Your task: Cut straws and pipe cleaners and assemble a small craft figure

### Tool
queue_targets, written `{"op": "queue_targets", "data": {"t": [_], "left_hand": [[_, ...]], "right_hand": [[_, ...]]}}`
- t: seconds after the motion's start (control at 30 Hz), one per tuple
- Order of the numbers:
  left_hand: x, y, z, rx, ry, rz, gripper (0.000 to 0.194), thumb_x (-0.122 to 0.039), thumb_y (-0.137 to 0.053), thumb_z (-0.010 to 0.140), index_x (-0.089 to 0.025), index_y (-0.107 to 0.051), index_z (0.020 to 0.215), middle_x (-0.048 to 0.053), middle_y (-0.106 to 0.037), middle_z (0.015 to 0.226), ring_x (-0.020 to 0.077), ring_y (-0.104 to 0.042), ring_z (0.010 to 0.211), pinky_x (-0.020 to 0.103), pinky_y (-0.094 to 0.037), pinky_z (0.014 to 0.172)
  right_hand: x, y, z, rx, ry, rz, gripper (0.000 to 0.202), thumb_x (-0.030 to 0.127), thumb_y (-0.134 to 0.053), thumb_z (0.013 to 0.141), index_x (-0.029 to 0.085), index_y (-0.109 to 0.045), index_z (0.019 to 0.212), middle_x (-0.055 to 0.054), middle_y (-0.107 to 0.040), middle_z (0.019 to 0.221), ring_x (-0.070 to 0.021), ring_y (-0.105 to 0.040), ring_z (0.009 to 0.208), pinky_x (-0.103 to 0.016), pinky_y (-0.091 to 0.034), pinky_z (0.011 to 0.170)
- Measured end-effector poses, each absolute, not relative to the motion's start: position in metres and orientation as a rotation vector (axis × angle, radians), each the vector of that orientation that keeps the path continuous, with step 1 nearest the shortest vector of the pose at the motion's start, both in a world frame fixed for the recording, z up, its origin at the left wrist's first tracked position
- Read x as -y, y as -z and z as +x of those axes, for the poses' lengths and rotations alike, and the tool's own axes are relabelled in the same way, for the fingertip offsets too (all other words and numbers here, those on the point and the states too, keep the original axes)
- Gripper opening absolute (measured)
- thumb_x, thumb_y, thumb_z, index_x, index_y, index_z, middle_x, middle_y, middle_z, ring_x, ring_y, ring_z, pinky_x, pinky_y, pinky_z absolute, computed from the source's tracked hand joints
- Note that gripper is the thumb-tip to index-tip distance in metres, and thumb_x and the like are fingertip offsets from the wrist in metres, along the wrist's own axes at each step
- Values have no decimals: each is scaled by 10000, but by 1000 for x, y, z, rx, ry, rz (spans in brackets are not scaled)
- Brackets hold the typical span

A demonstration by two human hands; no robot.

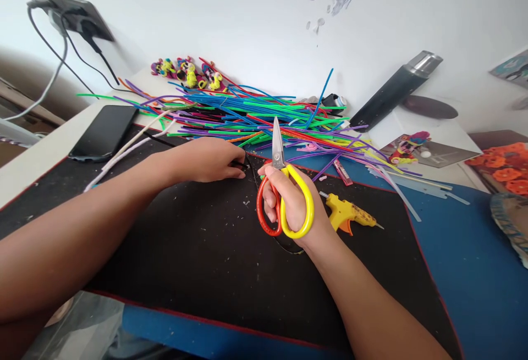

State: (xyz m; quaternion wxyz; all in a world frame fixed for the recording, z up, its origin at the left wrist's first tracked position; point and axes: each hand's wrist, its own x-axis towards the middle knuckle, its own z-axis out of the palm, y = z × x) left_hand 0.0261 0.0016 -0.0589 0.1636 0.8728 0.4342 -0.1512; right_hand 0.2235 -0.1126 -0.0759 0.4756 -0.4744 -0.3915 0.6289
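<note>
My right hand (291,192) grips a pair of scissors (278,148) with one red and one yellow handle. Their blades are together and point up and away from me, toward the pipe cleaners. To the left, just above the black mat (198,272), my left hand (216,159) has thumb and fingers pinched on a thin black pipe cleaner (159,139), which runs out behind the wrist. Part of it is hidden by the hand. Beyond both hands lies a heap of loose pipe cleaners (247,104) in blue, green, red and purple.
A yellow glue gun (348,211) lies right of my right hand. At the left is a phone (103,132); a dark flask (391,90) leans against the wall at the back right. Small pipe-cleaner figures (190,73) sit behind the heap. Cables hang from a socket (68,11).
</note>
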Motion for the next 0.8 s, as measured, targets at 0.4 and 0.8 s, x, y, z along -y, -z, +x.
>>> {"op": "queue_targets", "data": {"t": [0.4, 0.8], "left_hand": [[-2, 61, 26, -1148, 374, 2525, 282, -390, -539, 1010, -272, -762, 1137, 53, -844, 1074, 243, -739, 831, 328, -428, 671], [-20, 48, 9, -1227, 340, 2445, 309, -493, -586, 978, -293, -783, 1107, 32, -836, 1001, 260, -742, 845, 320, -448, 705]], "right_hand": [[114, 79, 221, 1021, -1540, -1155, 342, 555, -765, 948, 226, -674, 964, 94, -552, 516, -114, -491, 374, -230, -399, 396], [114, 76, 222, 996, -1506, -1172, 317, 535, -755, 973, 232, -665, 957, 88, -560, 524, -120, -500, 378, -242, -410, 406]]}}
